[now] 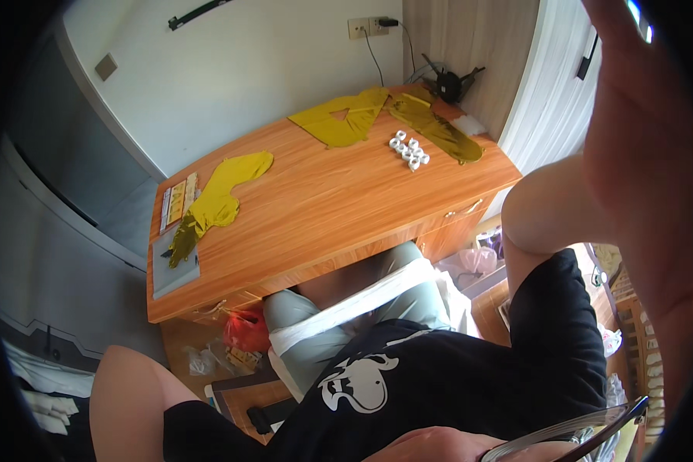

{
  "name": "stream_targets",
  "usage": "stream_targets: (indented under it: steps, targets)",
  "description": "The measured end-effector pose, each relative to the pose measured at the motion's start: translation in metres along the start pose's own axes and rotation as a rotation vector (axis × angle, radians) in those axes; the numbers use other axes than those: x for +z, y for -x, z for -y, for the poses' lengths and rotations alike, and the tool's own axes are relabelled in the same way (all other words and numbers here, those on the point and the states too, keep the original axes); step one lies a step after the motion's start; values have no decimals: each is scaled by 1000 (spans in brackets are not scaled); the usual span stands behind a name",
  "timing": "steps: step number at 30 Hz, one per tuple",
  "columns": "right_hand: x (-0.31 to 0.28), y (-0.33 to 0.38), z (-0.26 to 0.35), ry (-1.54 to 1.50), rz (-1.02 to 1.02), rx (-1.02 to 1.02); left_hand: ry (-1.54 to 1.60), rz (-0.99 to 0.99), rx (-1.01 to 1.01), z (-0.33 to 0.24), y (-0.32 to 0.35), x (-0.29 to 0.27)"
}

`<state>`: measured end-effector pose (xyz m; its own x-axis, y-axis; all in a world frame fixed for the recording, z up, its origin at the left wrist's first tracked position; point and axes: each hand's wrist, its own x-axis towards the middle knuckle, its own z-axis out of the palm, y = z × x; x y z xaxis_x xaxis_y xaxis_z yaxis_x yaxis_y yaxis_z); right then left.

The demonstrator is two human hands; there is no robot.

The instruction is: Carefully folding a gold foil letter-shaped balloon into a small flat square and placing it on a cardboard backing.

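My right arm is raised and bent close to the camera. My right hand [635, 115] looms large and blurred along the right side, its fingers mostly cut off, so what it touches is hidden. My bent left arm [135, 385] shows at the lower left, and its hand is out of the picture. On the wooden desk ahead lie flat, shiny gold foil balloons: one at the left [227, 185], one with a triangular hole [339, 119] at the back, and one at the right [439, 131]. Several small white rolls [410, 150] are clustered beside the right one.
A printed packet [179, 202] and a pale translucent sheet [169, 269] lie at the desk's left end. A black router [450, 85] with cables stands in the back right corner. White cloth [354, 304] crosses my lap; a red bag [246, 331] sits below the desk.
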<state>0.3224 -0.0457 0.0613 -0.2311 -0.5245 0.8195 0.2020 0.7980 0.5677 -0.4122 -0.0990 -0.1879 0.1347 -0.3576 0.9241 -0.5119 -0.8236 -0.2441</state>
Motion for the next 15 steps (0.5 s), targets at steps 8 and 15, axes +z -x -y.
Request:
stream_targets:
  steps: [8, 15]
  targets:
    - [-18, 75, -42, -52, 25, 174, -145, 39, 4, 52, 119, -1]
    - [10, 136, -93, -136, -40, 466, -274, 123, -160, 112, 71, 109]
